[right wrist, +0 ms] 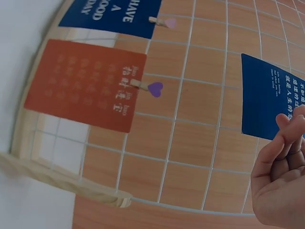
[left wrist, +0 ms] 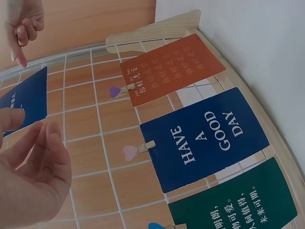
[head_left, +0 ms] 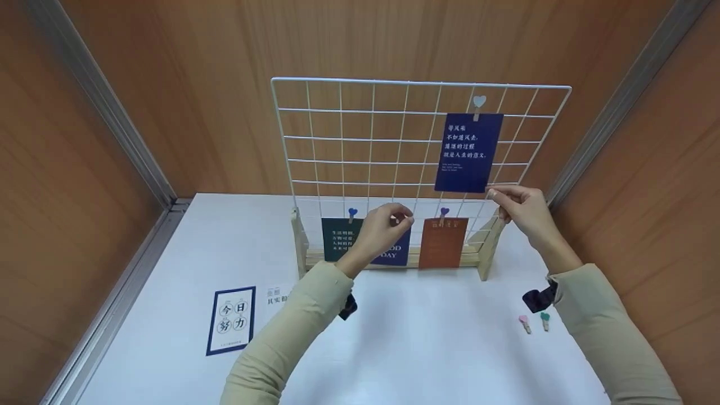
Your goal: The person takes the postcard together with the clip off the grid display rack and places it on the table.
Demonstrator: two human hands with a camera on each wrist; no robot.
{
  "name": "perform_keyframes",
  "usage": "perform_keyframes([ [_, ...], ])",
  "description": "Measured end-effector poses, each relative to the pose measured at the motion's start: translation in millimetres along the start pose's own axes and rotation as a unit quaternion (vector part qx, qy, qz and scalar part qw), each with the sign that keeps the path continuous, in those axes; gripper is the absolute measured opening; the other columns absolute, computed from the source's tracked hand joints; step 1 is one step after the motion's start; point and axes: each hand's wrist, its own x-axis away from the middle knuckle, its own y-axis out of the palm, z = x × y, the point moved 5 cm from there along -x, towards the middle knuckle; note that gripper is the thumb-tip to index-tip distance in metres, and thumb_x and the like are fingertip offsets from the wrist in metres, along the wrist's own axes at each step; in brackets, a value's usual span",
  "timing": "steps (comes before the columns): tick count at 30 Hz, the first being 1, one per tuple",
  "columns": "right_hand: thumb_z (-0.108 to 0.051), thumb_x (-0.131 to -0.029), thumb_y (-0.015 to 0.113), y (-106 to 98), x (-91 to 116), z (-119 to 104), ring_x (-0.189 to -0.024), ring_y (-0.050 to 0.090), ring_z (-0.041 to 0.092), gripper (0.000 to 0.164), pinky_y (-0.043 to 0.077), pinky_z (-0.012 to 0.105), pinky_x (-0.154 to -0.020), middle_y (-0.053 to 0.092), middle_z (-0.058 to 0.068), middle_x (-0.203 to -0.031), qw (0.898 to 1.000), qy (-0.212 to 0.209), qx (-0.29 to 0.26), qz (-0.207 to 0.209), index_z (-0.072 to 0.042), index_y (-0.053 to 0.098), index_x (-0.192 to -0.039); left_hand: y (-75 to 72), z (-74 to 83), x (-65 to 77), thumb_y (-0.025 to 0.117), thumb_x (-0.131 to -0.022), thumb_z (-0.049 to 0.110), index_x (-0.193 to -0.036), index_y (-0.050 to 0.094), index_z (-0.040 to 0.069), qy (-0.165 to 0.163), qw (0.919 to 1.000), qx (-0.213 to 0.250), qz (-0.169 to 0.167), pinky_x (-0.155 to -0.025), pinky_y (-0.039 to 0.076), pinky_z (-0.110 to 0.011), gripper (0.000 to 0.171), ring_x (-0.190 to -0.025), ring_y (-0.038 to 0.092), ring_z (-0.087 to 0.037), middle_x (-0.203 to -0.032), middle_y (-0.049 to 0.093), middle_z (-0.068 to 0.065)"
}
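Observation:
My left hand hovers in front of the white wire grid, fingers loosely bent with nothing between thumb and fingertips. A dark blue card hangs from the upper right of the grid by a clip with a pale heart. Beside that card's lower right corner is my right hand, thumb and index finger close together. In the right wrist view its fingertips overlap the card's edge; I cannot tell whether they pinch it. The left wrist view shows a space between a right fingertip and the card.
Lower on the grid hang a green card, a blue HAVE A GOOD DAY card and an orange card. Wooden feet support it. On the white table lie a blue-framed card, a pink-heart clip and a green-heart clip.

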Motion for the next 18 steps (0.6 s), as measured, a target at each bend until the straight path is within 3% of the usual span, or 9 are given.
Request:
perform_keyframes([
  [9, -0.010, -0.087, 0.055, 2, -5, -13, -0.048, 0.045, 0.006, 0.034, 0.040, 0.017, -0.045, 0.055, -0.006, -0.061, 0.999, 0.003, -0.025, 0.021, 0.017, 0.052, -0.107, 2.3, 3.4, -10.5, 0.054, -0.088, 0.018, -0.101, 0.060, 0.004, 0.002, 0.9985, 0.042, 0.033, -0.071, 0.042, -0.019, 0.020, -0.084, 0.052, -0.012, -0.091, 0.057, 0.000],
  [18, -0.012, -0.085, 0.059, -1, -17, -5, -0.047, 0.046, 0.006, 0.023, 0.040, 0.017, -0.043, 0.053, -0.003, -0.057, 0.997, -0.008, -0.065, 0.045, 0.005, 0.063, -0.100, 6.1, 2.7, -17.3, 0.056, -0.087, 0.017, -0.102, 0.059, 0.005, -0.030, 0.9919, 0.113, 0.048, -0.073, 0.042, -0.019, 0.020, -0.087, 0.051, -0.012, -0.093, 0.056, 0.000],
])
